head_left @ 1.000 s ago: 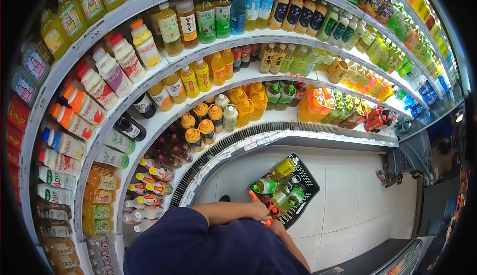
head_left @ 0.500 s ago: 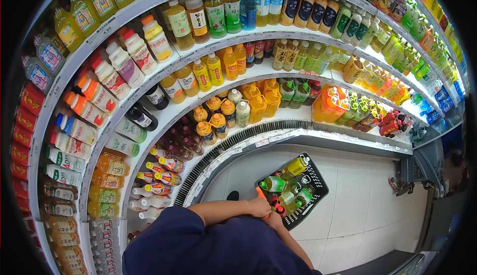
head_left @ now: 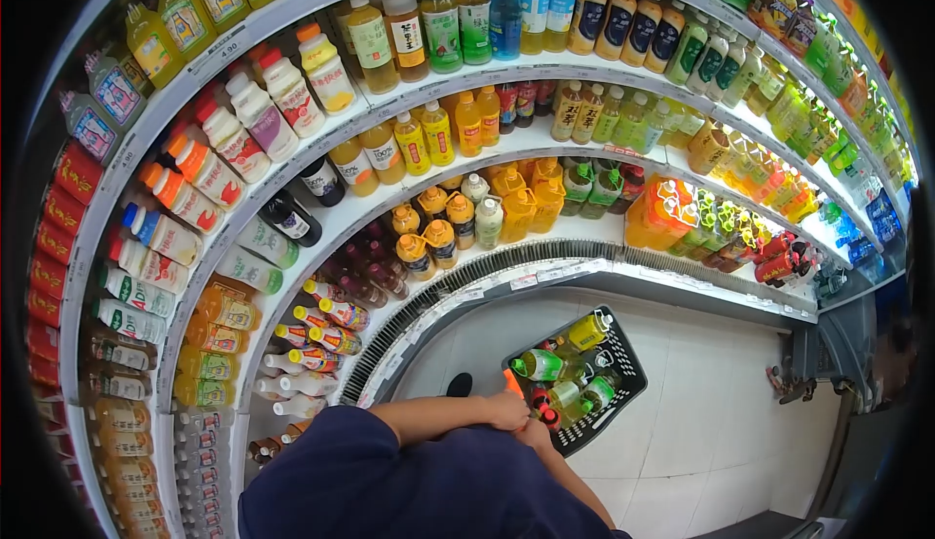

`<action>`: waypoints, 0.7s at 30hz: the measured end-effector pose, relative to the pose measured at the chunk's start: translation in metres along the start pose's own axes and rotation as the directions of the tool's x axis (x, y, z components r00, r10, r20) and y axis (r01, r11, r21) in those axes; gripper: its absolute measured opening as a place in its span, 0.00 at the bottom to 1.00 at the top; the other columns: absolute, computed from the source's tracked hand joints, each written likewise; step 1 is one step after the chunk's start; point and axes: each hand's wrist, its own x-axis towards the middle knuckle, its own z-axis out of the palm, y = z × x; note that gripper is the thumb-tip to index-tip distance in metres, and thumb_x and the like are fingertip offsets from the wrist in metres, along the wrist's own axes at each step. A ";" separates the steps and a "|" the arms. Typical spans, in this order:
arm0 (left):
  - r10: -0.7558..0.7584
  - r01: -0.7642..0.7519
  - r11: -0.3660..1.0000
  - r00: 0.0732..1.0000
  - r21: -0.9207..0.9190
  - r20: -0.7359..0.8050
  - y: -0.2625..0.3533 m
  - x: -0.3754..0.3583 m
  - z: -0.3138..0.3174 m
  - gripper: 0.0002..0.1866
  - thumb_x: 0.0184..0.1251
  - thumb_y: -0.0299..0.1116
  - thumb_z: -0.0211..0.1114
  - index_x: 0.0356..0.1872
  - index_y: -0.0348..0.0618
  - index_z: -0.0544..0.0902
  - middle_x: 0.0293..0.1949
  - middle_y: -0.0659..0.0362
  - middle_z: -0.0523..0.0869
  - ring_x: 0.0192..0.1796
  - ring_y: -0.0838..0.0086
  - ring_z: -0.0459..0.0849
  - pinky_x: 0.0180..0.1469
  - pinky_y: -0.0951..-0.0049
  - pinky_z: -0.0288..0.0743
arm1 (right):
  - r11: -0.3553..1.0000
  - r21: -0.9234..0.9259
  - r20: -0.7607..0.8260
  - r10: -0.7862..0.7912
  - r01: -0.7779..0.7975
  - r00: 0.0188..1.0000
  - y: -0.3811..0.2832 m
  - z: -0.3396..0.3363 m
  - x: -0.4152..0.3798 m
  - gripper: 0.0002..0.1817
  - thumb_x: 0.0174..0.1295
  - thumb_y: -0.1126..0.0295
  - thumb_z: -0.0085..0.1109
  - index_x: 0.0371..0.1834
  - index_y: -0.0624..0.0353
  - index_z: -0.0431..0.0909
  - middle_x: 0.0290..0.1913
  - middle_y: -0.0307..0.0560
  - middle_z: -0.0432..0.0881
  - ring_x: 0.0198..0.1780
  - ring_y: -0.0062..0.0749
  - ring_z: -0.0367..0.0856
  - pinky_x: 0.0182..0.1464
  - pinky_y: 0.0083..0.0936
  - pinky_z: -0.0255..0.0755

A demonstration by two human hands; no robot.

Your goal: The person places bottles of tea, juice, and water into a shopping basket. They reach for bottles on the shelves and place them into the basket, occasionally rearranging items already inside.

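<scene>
My left hand [head_left: 505, 410] and my right hand [head_left: 533, 434] are close together in front of my body, fingers wrapped round the orange handle [head_left: 512, 382] of a black shopping basket [head_left: 635, 371]. Inside the basket lie several drink bottles. One is a yellow bottle [head_left: 588, 329] at the far end, another a bottle with a green label [head_left: 538, 365] near the handle. Red caps [head_left: 547, 412] show close to my right hand, at the near end. My arms hide part of the handle.
Curved shelves [head_left: 575, 252] packed with bottled drinks wrap round the left and front. Pale floor tiles [head_left: 701, 393] lie beyond the basket. A dark shoe [head_left: 460, 384] shows left of my hands. Dark grey equipment [head_left: 838, 339] stands at the right.
The view has shifted slightly, so the shelves sit a little further right and lower. Both hands stay on the handle, and the bottles keep their places in the basket.
</scene>
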 end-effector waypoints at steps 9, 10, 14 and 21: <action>0.031 -0.041 0.995 0.993 -0.090 -0.111 -0.002 -0.005 -0.002 0.21 0.70 0.43 0.52 0.33 0.37 0.87 0.36 0.47 0.89 0.43 0.51 0.87 0.49 0.50 0.77 | 0.996 0.023 0.079 -0.085 0.084 0.993 0.009 -0.002 0.006 0.28 0.54 0.44 0.68 0.42 0.61 0.86 0.41 0.61 0.88 0.46 0.54 0.87 0.49 0.44 0.78; 0.018 -0.031 0.994 0.993 -0.103 -0.120 -0.001 -0.007 -0.003 0.21 0.70 0.44 0.53 0.33 0.37 0.87 0.36 0.47 0.88 0.44 0.51 0.86 0.50 0.50 0.77 | 0.995 0.028 0.074 -0.100 0.098 0.992 0.010 -0.002 0.005 0.28 0.54 0.43 0.65 0.41 0.59 0.87 0.41 0.61 0.88 0.47 0.55 0.87 0.49 0.44 0.78; 0.030 -0.059 0.990 0.976 -0.127 -0.215 -0.004 -0.011 0.006 0.21 0.71 0.43 0.53 0.32 0.37 0.86 0.36 0.47 0.86 0.45 0.50 0.83 0.53 0.52 0.73 | 0.998 -0.036 0.065 -0.055 0.057 0.996 0.003 -0.005 0.003 0.27 0.55 0.44 0.63 0.41 0.58 0.87 0.41 0.62 0.88 0.49 0.56 0.86 0.51 0.45 0.78; 0.032 -0.052 0.987 0.990 -0.149 -0.138 -0.005 -0.015 0.000 0.20 0.69 0.43 0.54 0.35 0.37 0.86 0.38 0.47 0.86 0.46 0.52 0.82 0.55 0.53 0.71 | 0.998 -0.055 0.115 -0.011 0.017 0.993 0.007 -0.002 0.009 0.28 0.54 0.43 0.64 0.41 0.60 0.87 0.41 0.63 0.87 0.49 0.56 0.86 0.52 0.46 0.78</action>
